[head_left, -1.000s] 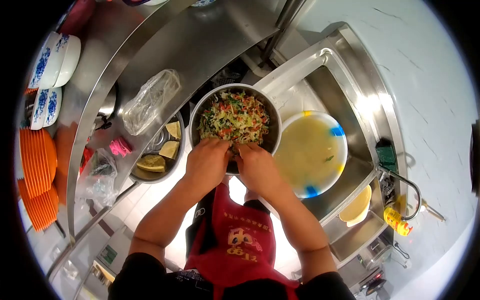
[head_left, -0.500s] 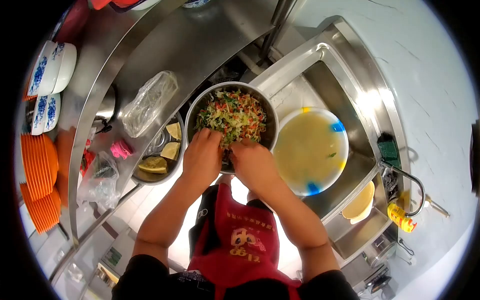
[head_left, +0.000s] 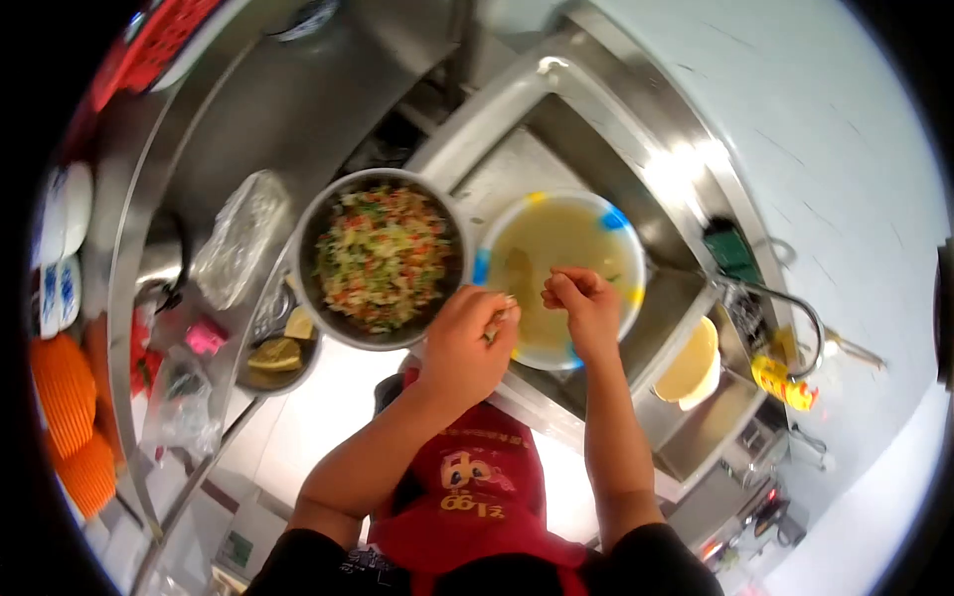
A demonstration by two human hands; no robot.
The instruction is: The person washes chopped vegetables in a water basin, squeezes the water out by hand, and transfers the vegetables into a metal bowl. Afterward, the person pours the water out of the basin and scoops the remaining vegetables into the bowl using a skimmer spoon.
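Note:
A steel pot [head_left: 285, 260] holds chopped mixed vegetables [head_left: 383, 260], green, white and orange. Just off its lower right rim is my left hand [head_left: 462, 348], fingers curled closed, with pale and green bits of the chopped vegetables showing between them. My right hand [head_left: 586, 310] is over a round basin [head_left: 633, 248] with a white, blue and yellow rim. Its fingers are bent together in a pinch, and whatever lies in them is too small to make out. Cloudy yellowish water [head_left: 556, 233] fills the basin, which stands in the steel sink.
Left of the pot, a pan [head_left: 308, 363] contains yellow-green wedges, beside a clear plastic bag [head_left: 238, 238] on the steel counter. Orange stacked dishes [head_left: 65, 392] stand far left. A yellow bowl [head_left: 691, 368], faucet [head_left: 810, 323] and yellow bottle [head_left: 783, 384] are at the right.
Both hands have left the vegetables in the pot and moved right, the right hand now above the basin. The view has shifted, so the pot and basin appear further left.

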